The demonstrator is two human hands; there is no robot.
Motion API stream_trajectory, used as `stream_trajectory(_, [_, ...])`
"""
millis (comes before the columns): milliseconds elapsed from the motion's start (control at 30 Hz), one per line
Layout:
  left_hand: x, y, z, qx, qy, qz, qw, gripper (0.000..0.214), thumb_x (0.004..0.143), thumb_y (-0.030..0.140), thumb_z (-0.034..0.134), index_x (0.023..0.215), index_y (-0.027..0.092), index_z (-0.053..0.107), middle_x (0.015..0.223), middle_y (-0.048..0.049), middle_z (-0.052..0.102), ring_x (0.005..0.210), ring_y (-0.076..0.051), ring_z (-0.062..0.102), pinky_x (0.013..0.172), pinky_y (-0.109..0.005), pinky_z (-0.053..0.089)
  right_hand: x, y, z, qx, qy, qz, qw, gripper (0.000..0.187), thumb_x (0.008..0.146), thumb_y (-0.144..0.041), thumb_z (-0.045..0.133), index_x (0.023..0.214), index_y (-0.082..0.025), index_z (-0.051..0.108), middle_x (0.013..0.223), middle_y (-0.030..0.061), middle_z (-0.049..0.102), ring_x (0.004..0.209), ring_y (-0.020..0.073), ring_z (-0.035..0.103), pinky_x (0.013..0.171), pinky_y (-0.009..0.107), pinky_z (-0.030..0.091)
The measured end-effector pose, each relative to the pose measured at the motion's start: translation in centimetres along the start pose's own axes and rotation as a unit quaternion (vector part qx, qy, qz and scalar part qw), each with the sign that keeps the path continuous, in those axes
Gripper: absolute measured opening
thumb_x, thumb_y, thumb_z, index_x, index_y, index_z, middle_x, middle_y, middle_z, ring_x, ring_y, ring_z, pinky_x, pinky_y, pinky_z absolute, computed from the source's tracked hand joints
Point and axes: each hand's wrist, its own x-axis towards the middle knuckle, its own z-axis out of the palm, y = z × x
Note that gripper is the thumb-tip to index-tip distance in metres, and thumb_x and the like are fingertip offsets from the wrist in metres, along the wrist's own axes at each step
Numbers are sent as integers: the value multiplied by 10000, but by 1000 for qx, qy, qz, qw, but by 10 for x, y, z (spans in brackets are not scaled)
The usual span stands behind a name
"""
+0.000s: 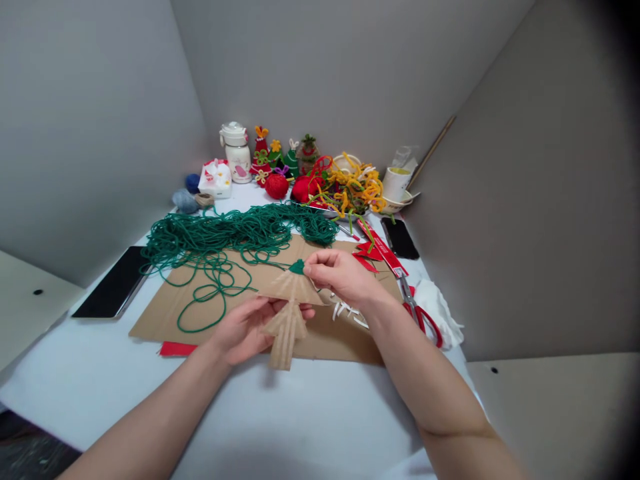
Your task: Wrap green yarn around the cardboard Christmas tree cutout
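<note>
A tree-shaped cardboard cutout [286, 327] is held up above the table, its trunk pointing toward me. Green yarn [298, 267] is wrapped round its tip. My left hand [250, 328] grips the cutout from below, with its fingers behind the middle tier. At the tip, my right hand [333, 273] pinches with thumb and forefinger beside the wrapped part; the strand between them is too small to make out. From the wrapped tip a green strand runs left to loose loops [215, 287] and a large heap of green yarn [225, 233].
A cardboard sheet [165, 313] lies under the work. White scraps [345, 310], red-handled scissors [420, 313] and crumpled tissue [440, 313] are on the right. A tablet [110, 283] lies left, a phone [400, 239] right. Behind stand a white bottle [237, 153], small yarn trees [276, 155] and yellow yarn [355, 187].
</note>
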Motion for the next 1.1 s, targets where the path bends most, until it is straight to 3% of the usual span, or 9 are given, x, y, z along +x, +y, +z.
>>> stream_trajectory(133, [-2, -3, -5, -16, -63, -8, 998, 397, 830, 304, 500, 1162, 112, 607, 1203, -146, 617, 1127, -288, 555, 955, -401, 395, -2, -3, 5, 34, -8, 3, 999, 168, 689, -319, 655, 681, -156, 612, 565, -48, 482, 487, 56, 392, 486, 202, 300])
stream_trajectory(267, [-2, -4, -9, -8, -78, -27, 997, 414, 842, 321, 492, 1143, 64, 615, 1199, -161, 616, 1103, -287, 570, 969, -391, 389, -4, -5, 8, 33, -4, -1, 999, 176, 696, -322, 648, 675, -153, 601, 551, -54, 463, 482, 52, 379, 473, 197, 281])
stream_trajectory(433, [-2, -7, -14, -32, -59, -13, 998, 331, 805, 312, 577, 1046, 103, 664, 1024, -99, 704, 966, -231, 643, 885, -324, 459, -6, -6, 11, 5, -6, 6, 1000, 195, 708, -338, 635, 709, -145, 606, 573, -48, 474, 489, 54, 382, 470, 195, 270])
stream_trajectory(767, [-1, -4, -7, 2, 40, -17, 999, 226, 721, 273, 656, 882, 117, 680, 851, -72, 702, 812, -188, 657, 746, -289, 491, -5, -4, 11, -33, -15, 3, 999, 220, 732, -374, 615, 734, -154, 623, 583, -48, 467, 504, 61, 362, 484, 205, 268])
stream_trajectory(933, [-1, -3, -7, -4, 54, -2, 999, 217, 705, 274, 638, 874, 139, 654, 804, -69, 670, 756, -187, 628, 706, -305, 480, -6, -8, 11, -36, -29, -9, 999, 285, 773, -403, 564, 646, -148, 578, 582, -36, 461, 517, 69, 360, 489, 212, 275])
stream_trajectory(1100, [-1, -5, -19, -15, 50, -38, 998, 275, 737, 370, 581, 845, 126, 650, 799, -94, 636, 734, -181, 596, 654, -289, 461, -6, -9, 12, -10, -65, -1, 998, 295, 804, -403, 538, 669, -146, 588, 629, -21, 512, 536, 68, 378, 508, 208, 290])
